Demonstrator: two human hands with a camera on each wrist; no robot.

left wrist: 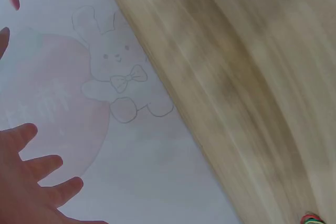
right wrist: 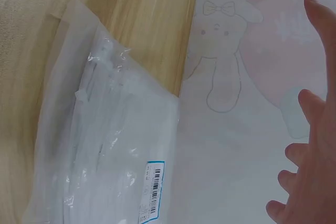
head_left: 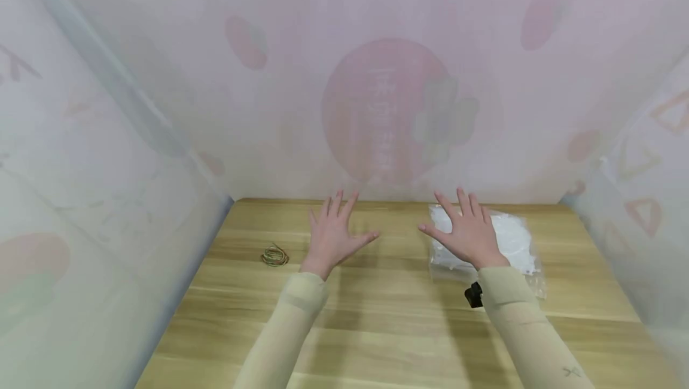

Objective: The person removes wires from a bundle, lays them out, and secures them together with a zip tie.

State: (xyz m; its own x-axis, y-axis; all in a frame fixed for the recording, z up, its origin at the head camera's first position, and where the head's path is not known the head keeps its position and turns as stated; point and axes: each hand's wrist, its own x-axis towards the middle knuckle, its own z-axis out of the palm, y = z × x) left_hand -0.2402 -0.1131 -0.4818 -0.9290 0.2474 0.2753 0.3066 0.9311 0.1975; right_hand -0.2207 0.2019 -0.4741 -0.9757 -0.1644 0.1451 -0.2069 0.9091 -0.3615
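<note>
Both hands are held over a wooden table (head_left: 387,335), fingers spread and holding nothing. The left hand (head_left: 332,238) is nearest to a small coil of thin multicoloured cord (head_left: 275,255), which lies to its left; only a bit of the coil (left wrist: 312,218) shows at the corner of the left wrist view. Above a clear plastic bag with white contents (head_left: 511,239) is the right hand (head_left: 470,234), which hides part of it. In the right wrist view the bag (right wrist: 121,129) carries a barcode label (right wrist: 152,192); what the white contents are I cannot tell.
A pale curtain (head_left: 280,137) with faded strawberry and rabbit prints rises behind the table's far edge. Similar printed sheets stand at the left (head_left: 107,197) and right (head_left: 635,215). A small black object (head_left: 473,295) shows beside the right sleeve.
</note>
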